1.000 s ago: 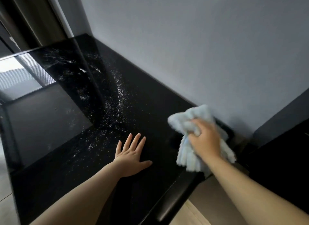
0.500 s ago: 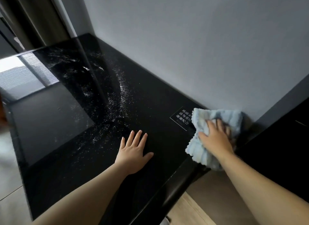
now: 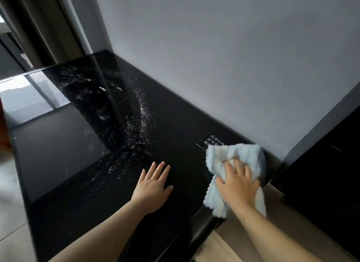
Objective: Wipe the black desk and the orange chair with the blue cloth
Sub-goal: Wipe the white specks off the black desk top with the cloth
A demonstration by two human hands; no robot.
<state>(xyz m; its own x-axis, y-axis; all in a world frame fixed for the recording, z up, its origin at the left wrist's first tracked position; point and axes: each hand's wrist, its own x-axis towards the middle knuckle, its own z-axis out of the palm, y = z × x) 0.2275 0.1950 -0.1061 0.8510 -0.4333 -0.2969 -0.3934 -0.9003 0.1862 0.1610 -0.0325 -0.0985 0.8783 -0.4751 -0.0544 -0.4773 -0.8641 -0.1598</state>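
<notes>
The glossy black desk (image 3: 58, 154) runs along the grey wall, with a band of white specks (image 3: 136, 125) scattered across its middle. My right hand (image 3: 236, 185) presses the crumpled light blue cloth (image 3: 243, 154) flat on the desk's right end, near the wall corner. My left hand (image 3: 153, 185) lies flat on the desk with fingers spread, a little left of the cloth and holding nothing. The orange chair is not in view, apart from a blurred orange-brown sliver at the far left edge (image 3: 3, 133) that I cannot identify.
A small black sign with white characters (image 3: 211, 141) lies on the desk, partly under the cloth. A black cabinet (image 3: 321, 174) stands right of the desk. Curtains (image 3: 39, 23) hang at the back left. Wooden floor (image 3: 216, 250) shows below the desk's edge.
My right hand has brought the cloth down from the air onto the desk's right end and slid it slightly back toward me. My left hand has stayed flat in place.
</notes>
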